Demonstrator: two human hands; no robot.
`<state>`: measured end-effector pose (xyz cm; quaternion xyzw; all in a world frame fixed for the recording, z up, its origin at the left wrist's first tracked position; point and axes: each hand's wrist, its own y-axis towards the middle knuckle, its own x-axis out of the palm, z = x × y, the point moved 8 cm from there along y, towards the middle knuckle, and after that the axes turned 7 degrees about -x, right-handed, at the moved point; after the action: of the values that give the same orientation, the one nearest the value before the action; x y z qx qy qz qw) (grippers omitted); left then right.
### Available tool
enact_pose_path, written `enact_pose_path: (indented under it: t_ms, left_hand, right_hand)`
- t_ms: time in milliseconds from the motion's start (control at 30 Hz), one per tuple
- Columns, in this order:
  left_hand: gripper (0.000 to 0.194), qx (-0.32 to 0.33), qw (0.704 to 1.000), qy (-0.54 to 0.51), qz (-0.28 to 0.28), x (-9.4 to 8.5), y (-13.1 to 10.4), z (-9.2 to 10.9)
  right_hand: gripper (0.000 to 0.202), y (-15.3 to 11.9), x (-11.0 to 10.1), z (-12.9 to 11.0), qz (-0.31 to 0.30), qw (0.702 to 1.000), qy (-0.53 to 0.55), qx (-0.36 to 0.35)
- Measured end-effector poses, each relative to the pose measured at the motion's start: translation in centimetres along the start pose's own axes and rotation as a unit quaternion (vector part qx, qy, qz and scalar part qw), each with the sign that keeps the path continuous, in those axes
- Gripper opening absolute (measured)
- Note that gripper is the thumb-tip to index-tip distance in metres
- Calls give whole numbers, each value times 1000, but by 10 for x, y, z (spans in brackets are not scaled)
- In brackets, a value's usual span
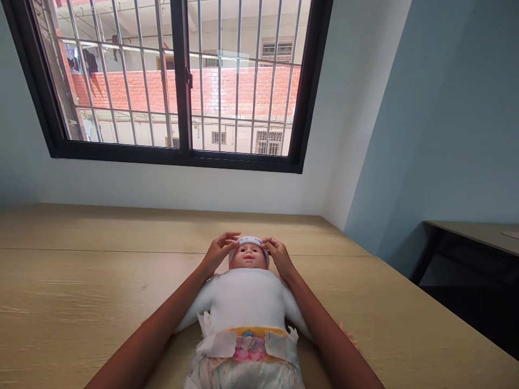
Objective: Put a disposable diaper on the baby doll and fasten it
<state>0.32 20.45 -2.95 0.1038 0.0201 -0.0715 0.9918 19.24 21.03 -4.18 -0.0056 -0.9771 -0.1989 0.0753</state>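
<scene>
A baby doll (248, 297) with a white body lies on its back on the wooden table, its head toward the window. Around its head sits a white cap (250, 240) with small dark marks. My left hand (222, 249) pinches the cap's left edge, some fingers stretched over it. On the other side, my right hand (278, 255) has its fingertips closed on the cap's right edge. A diaper (249, 373) with a colourful front band is fastened round the doll's waist. My forearms pass over the doll's arms and partly cover them.
The wooden table (81, 292) reaches to the wall below a barred window (184, 154) with a black frame. A separate dark table (478, 235) stands at the right, beyond this table's slanting right edge.
</scene>
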Motion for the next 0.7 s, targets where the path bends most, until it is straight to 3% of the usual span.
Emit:
enact_pose_path:
  t_ms: [300,700]
  left_hand:
    - [47,37,996,43,-76,15,0,2]
    - [36,32,996,39,-68,12,0,3]
  right_hand:
    - [22,-1,1,-1,-1,1000,15,5]
    - [14,1,-3,3,8,1000,18,-2]
